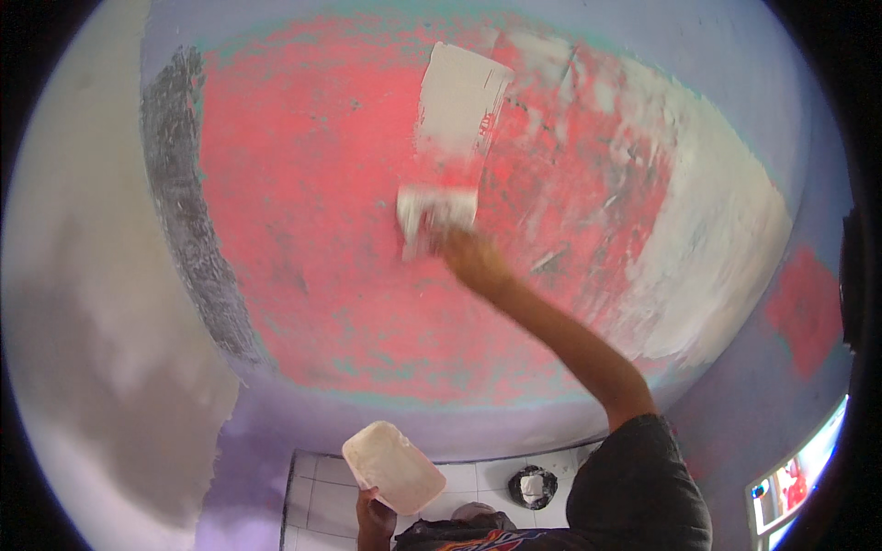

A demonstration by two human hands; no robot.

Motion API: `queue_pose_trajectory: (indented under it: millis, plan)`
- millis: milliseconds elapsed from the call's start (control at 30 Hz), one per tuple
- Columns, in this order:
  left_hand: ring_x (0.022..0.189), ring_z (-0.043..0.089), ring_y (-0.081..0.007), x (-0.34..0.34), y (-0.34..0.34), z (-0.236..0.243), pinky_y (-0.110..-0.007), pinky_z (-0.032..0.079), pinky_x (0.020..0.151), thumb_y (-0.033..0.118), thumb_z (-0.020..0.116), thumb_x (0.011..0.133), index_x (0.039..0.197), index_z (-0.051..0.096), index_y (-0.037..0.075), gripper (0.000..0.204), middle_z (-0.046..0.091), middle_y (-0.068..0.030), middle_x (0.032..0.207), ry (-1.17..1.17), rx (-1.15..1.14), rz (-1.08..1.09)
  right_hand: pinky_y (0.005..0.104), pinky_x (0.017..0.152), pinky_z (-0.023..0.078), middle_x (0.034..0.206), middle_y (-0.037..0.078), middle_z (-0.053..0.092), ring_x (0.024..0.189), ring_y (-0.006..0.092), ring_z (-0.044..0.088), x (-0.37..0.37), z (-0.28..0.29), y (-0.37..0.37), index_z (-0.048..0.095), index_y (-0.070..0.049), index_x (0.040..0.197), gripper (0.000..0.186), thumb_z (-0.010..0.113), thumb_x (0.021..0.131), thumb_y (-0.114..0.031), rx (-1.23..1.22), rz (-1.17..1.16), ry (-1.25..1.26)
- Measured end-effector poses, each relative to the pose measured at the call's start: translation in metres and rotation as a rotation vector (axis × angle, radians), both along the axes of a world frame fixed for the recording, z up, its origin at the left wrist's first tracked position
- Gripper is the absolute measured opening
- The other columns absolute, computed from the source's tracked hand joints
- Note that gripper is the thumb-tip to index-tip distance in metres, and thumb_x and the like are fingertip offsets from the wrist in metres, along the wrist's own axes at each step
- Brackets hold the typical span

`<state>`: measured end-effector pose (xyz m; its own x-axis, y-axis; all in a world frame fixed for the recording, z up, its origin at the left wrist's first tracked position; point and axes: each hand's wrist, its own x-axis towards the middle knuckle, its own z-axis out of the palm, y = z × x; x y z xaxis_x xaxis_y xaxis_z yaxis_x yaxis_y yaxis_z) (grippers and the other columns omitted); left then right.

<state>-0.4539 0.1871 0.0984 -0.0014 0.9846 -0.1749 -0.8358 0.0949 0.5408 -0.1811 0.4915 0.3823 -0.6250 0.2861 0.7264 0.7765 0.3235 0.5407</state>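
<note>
When viewed from the wide spreading blade (435,198), black container (549,485) with white filling well below, on pale tiled floor (335,470); bright framed panel (797,473) farther off, lower right. Behind the blade, red wall area (308,184) flecked with green; just above it, smooth white strip (457,101); rightward, broad white coating (721,225); leftward, dark grey band (186,197). Just below the blade and to its right, right hand (471,260) closed on it, individual fingers too blurred to tell. Well below, left hand (375,516) gripping pale tray (395,468) by its edge.

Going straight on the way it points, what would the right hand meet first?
Past its blurred spreading tool, the right hand would likely meet the pink wall patch, up and left; depth is unclear.
</note>
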Motion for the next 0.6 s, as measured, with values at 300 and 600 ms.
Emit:
queue_pose_trajectory:
  millis: [300,600]
  plan:
    - [0.119,0.051,-0.0335,-0.006,-0.006,-0.007,-0.05,0.043,0.101,0.022,0.061,0.071,0.137,0.039,0.005,0.072,0.053,-0.0131,0.126,-0.001,-0.015,-0.002,0.0452,0.073,0.054,0.101,0.017,0.067,0.087,0.033,0.066,0.019,0.193,-0.044,0.057,-0.005,0.12,0.033,0.047,0.087,-0.007,0.237,0.06,0.393]
    - [0.119,0.052,-0.0321,-0.011,0.01,-0.028,-0.048,0.042,0.102,0.023,0.057,0.076,0.135,0.041,0.004,0.064,0.054,-0.0124,0.126,-0.059,-0.048,-0.114,0.0457,0.082,0.054,0.111,0.02,0.063,0.098,0.0319,0.065,-0.019,-0.01,-0.048,0.056,-0.004,0.124,0.037,0.052,0.088,-0.013,-0.029,0.045,0.006]
